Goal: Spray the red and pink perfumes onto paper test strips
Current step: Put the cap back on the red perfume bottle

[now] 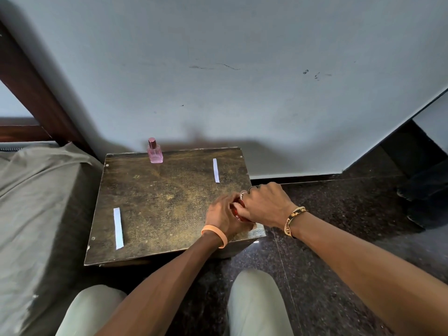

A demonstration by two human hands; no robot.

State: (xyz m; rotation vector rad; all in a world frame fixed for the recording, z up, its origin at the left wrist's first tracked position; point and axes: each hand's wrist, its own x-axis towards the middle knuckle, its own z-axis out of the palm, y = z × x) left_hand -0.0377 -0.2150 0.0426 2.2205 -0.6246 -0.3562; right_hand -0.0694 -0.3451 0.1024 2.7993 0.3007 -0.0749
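Note:
A red perfume bottle [235,212] stands near the front right corner of a worn brown table [164,200], mostly hidden by my hands. My left hand [221,215] grips its body from the left. My right hand [265,206] closes over its top from the right. A pink perfume bottle [154,152] with a dark pink cap stands upright at the table's back edge. One white paper strip [118,227] lies at the front left, another paper strip [216,170] at the back right.
A bed with a grey sheet [36,202] runs along the left of the table. A pale wall [242,81] rises just behind it. Dark speckled floor [327,226] lies to the right. My knees [257,304] are in front of the table.

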